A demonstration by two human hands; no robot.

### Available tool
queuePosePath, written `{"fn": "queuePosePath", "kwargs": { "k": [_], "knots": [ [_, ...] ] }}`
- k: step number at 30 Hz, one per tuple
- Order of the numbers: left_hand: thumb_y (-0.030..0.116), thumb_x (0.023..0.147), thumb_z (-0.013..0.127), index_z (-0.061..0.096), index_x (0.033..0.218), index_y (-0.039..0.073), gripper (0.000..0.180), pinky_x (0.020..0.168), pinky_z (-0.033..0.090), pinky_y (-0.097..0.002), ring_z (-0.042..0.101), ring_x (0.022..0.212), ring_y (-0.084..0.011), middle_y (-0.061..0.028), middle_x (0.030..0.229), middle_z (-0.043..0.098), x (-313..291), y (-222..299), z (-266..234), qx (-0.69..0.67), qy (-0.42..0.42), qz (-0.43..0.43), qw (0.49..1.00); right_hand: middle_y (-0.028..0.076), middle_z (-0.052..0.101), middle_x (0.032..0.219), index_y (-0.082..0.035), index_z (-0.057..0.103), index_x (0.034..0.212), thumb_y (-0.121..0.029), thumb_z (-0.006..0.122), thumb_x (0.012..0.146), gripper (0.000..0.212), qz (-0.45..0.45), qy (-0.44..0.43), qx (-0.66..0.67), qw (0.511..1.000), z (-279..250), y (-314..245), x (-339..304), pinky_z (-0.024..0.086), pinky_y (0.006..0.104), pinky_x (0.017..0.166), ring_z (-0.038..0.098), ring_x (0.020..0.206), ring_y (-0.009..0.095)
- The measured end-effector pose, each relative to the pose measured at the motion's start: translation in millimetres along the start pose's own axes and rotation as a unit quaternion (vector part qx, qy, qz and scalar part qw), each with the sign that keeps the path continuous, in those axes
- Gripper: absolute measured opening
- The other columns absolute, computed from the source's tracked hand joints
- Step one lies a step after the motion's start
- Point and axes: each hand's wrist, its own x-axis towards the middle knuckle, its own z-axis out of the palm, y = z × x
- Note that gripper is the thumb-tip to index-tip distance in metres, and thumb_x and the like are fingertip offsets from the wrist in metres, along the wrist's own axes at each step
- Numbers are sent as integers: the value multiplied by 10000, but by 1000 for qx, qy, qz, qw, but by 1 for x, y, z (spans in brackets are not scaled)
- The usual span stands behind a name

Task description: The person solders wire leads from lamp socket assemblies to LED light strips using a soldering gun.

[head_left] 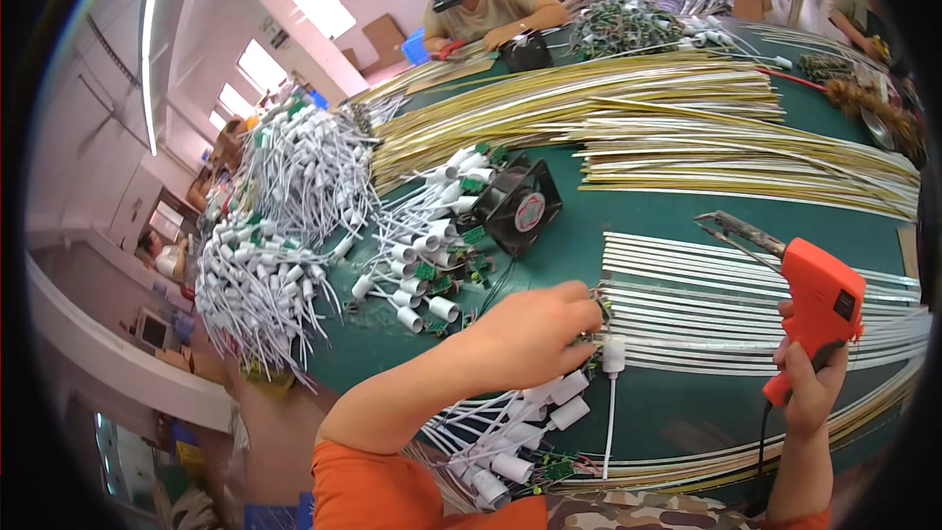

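My right hand [812, 383] grips an orange soldering gun [822, 292], its metal tip pointing left over a row of thin white LED strips [716, 319]. At the left ends of those strips, the curled fingers of my left hand [549, 334] pinch a small circuit board [604, 310], mostly hidden by the fingers. Just below it lies a white cylindrical cap [613, 354], with a white cord [608, 422] running toward me. More white caps with cords and green boards [510, 466] are heaped under my left forearm.
A black fan [517, 206] stands left of the strips. Large bundles of white corded caps [304, 172] cover the table's left side. Yellow and white strips [589, 103] lie across the back. A co-worker [486, 10] in a cap sits opposite; another person [859, 20] is at the far right.
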Motion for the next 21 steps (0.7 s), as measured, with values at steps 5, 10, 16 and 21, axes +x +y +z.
{"fn": "queuePosePath", "kwargs": {
  "k": [5,10,16,21],
  "knots": [
    [223,830,738,642,1026,33,290,844,497,-386,612,969,-304,-123,1039,619,-16,-34,-4,-1,46,19,999,147,637,1191,26,513,1288,83,602,796,503,41,-7,55,998,18,0,6,509,291,830,617,1030,175],
    [308,847,717,619,1121,12,415,935,466,-402,585,1077,-324,-158,1117,616,48,-51,7,-2,-18,-21,1000,132,642,1180,28,517,1281,72,598,811,479,18,-34,62,997,14,-7,10,491,327,886,611,1049,175],
    [523,767,760,546,1253,-44,777,1036,416,-429,501,1224,-395,-243,1276,543,102,-31,40,102,-139,2,985,62,634,1034,21,572,1177,25,631,812,370,8,-12,73,997,3,-10,15,470,295,753,570,874,117],
    [522,707,807,566,1196,-40,783,988,437,-425,533,1150,-376,-221,1168,577,110,-33,52,144,-131,22,981,-6,601,872,-4,579,1145,-33,697,821,346,-17,-30,4,999,-6,-5,19,441,253,656,514,748,70]
  ]
}}
